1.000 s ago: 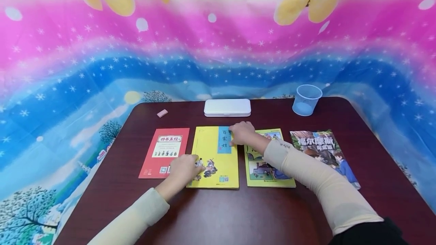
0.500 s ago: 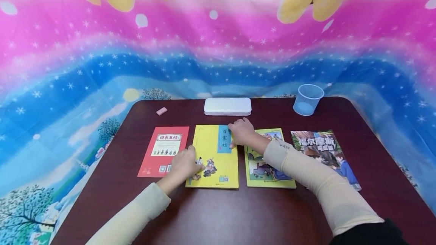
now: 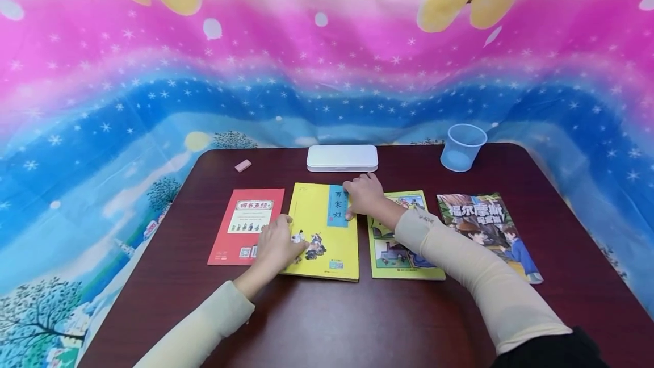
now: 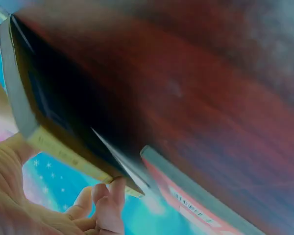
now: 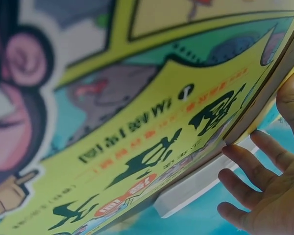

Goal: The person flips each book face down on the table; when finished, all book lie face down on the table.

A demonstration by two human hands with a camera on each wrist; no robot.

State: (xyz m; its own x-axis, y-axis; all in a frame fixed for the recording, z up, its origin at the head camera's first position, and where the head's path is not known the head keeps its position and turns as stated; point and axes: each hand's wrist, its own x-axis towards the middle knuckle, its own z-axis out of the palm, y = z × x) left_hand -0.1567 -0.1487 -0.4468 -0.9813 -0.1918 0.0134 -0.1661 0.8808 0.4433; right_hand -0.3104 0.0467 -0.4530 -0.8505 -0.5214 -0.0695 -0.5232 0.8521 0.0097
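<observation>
A yellow book (image 3: 314, 214) with a blue title strip lies in the middle, tipped a little off the table. My left hand (image 3: 276, 243) grips its left edge, thumb on the cover; in the left wrist view that hand's fingers (image 4: 110, 196) touch the book's spine (image 4: 71, 155), and a dark gap shows beneath. At the upper right edge my right hand (image 3: 365, 193) holds the same book between thumb and fingers, also visible in the right wrist view with the fingers (image 5: 245, 164) at the book's edge. Some fingertips are hidden.
A red book (image 3: 247, 226) lies to the left. To the right are a yellow-green comic book (image 3: 403, 260), partly under my right forearm, and a detective comic (image 3: 490, 226). Behind stand a white case (image 3: 342, 158), a pink eraser (image 3: 243, 166) and a clear blue cup (image 3: 462, 146).
The yellow book has risen slightly from the table and shifted a little away from me, with both hands on it. The other books and items have stayed put.
</observation>
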